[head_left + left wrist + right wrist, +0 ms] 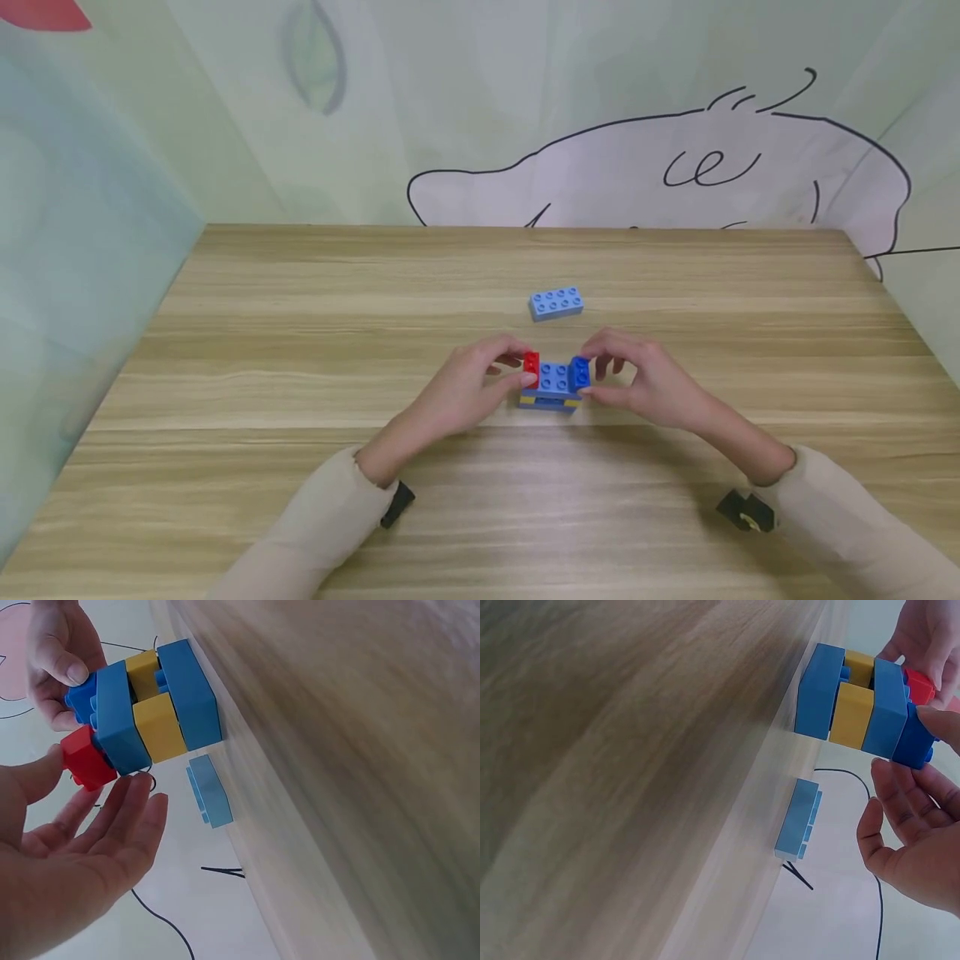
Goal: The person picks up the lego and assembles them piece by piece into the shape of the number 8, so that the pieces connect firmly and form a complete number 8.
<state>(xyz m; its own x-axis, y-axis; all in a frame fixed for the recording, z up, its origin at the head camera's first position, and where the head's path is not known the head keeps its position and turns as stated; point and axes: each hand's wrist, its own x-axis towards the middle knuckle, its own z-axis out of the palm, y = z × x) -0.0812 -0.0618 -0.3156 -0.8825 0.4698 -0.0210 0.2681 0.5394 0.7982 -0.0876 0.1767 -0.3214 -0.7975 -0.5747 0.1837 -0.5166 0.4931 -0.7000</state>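
Note:
A small stack of toy building bricks stands on the table, with a blue brick at the bottom, yellow bricks at both ends above it, and another blue brick across them. At the left end of the top, my left hand pinches a red brick between thumb and fingers. My right hand pinches a dark blue brick at the right end. Studs of the upper blue brick show between the two end bricks. A gap separates the yellow bricks.
Behind the stack lies a loose light blue brick, studs up. The wood-grain table meets a pale backdrop with a line drawing at its far edge. Dark pieces hang at both sleeve cuffs.

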